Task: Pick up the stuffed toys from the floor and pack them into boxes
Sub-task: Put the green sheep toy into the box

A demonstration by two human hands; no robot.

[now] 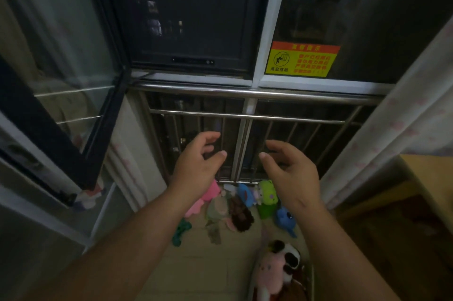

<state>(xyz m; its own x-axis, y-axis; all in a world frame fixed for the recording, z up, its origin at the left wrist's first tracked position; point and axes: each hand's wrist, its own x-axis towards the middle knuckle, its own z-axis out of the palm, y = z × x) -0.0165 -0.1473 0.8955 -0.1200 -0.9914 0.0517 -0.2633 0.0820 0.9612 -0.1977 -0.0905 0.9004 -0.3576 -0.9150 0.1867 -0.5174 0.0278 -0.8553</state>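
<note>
The stuffed toys lie in a tight heap at the far edge of the floor, against the foot of the railing (245,94): a pink toy (206,199) at the left, a brown toy (241,215) in the middle, a green frog (268,199) and a blue toy (285,219) to the right, and a small green toy (180,229) a little apart on the near left. As we read it, the brown toy's long axis runs from the railing toward us, and the pink one slants from far right to near left; which end is the head is too dim to tell. At the near right edge of the floor, a box (312,278) already holds a pink rabbit (269,271) and a black-and-white toy. Our left hand (198,161) and right hand (290,168) hang above the heap, in front of the bars, fingers loosely curved and released, grasping nothing. The risk we see is the crowding: closing on one toy could drag its neighbours, or nudge a small one between the bars. The poor light makes a misjudged grasp likelier. A curtain (392,141) hangs at the right.
</note>
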